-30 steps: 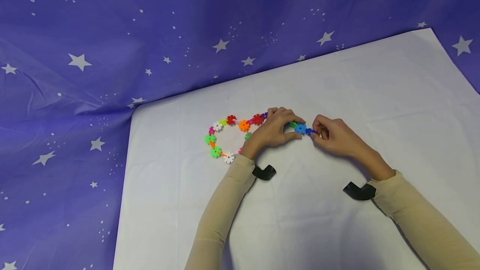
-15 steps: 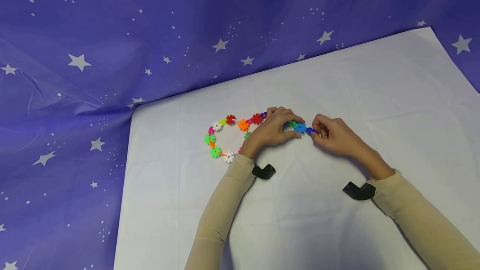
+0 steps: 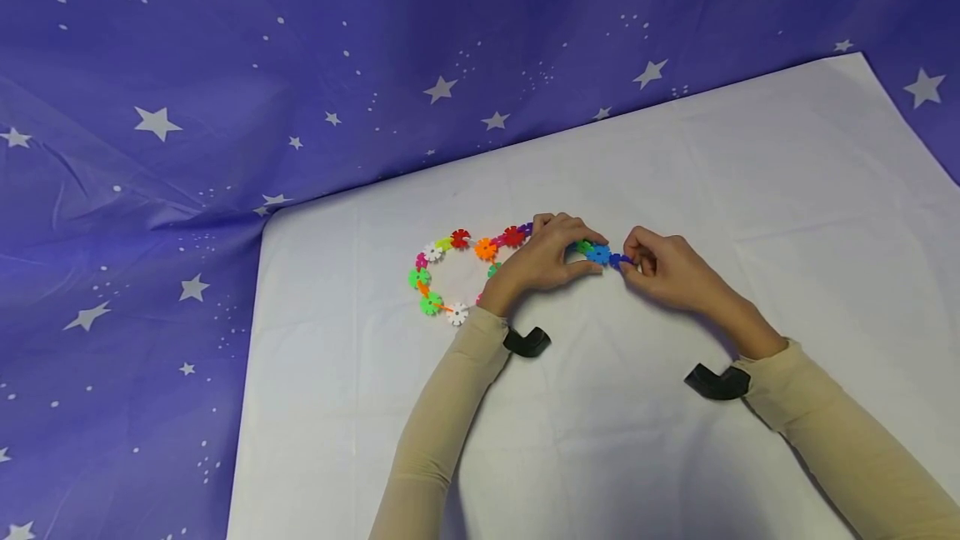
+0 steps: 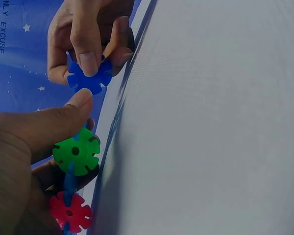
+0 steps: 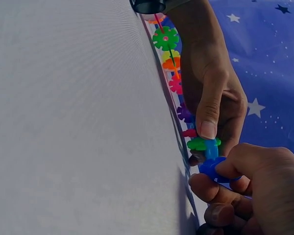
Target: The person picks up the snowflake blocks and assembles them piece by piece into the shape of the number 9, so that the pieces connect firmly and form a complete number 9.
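two hands meet over a white sheet point(image 3: 675, 457) laid on a purple star-printed cloth point(image 3: 150, 190). farthest left on the sheet, a chain of snowflake discs point(image 3: 450, 273) curls into a loop: green discs at its 9 o'clock edge, a white disc at about 6 o'clock, white, red and orange discs running along the top towards 2 o'clock, where the chain passes under the left hand point(image 3: 546, 261). that hand's thumb and fingers are curled round the chain's right end, pinching a light blue disc point(image 3: 599, 254) with a green disc point(image 4: 76, 152) just behind it; in the left wrist view a red disc point(image 4: 70, 212) sits next along the same strand. a black wrist mount point(image 3: 527, 342) shows at the hand's 6 o'clock, by the beige sleeve point(image 3: 442, 423).

immediately at the light blue disc's 3 o'clock, touching it, is a dark blue disc point(image 3: 619, 260), pinched between the thumb and curled fingers of the right hand point(image 3: 667, 273). the two hands lie close together, fingertips nearly meeting round the joint. a second black wrist mount point(image 3: 716, 382) sits at the right hand's 5 o'clock.
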`<action>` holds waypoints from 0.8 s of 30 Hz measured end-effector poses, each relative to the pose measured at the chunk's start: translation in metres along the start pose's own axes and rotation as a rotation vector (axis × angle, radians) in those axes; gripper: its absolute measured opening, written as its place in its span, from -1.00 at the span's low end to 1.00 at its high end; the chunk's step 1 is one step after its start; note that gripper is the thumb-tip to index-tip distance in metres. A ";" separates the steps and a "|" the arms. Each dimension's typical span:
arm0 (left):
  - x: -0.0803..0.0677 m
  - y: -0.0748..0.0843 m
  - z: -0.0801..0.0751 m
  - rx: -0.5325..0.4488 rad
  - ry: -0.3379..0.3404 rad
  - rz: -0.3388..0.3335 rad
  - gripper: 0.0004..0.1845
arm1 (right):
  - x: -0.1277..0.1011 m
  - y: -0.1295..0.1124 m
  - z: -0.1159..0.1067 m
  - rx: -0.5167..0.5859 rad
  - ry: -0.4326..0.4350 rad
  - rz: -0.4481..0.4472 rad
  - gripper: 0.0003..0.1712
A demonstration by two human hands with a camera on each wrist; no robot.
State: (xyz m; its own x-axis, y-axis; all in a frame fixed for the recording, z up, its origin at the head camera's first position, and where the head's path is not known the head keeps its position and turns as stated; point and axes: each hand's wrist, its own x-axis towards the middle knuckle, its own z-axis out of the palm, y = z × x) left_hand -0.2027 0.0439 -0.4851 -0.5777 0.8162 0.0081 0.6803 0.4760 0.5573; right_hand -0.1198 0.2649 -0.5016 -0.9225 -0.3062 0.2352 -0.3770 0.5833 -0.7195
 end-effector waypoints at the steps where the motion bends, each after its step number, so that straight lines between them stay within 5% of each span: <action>1: 0.000 0.000 0.000 0.000 -0.002 0.000 -0.61 | 0.000 0.000 0.000 0.003 -0.001 -0.002 -0.75; 18: 0.001 0.004 -0.002 0.008 -0.021 -0.011 -0.62 | 0.003 -0.002 0.004 0.017 0.036 -0.009 -0.78; 24: 0.001 0.003 -0.001 0.010 -0.025 -0.016 -0.59 | 0.001 0.002 0.001 0.093 -0.053 -0.024 -0.69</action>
State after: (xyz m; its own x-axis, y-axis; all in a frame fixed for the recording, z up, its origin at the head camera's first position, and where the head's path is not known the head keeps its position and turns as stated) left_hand -0.2014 0.0456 -0.4821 -0.5768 0.8166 -0.0215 0.6760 0.4919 0.5487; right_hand -0.1217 0.2652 -0.5037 -0.9068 -0.3596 0.2200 -0.3872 0.5040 -0.7720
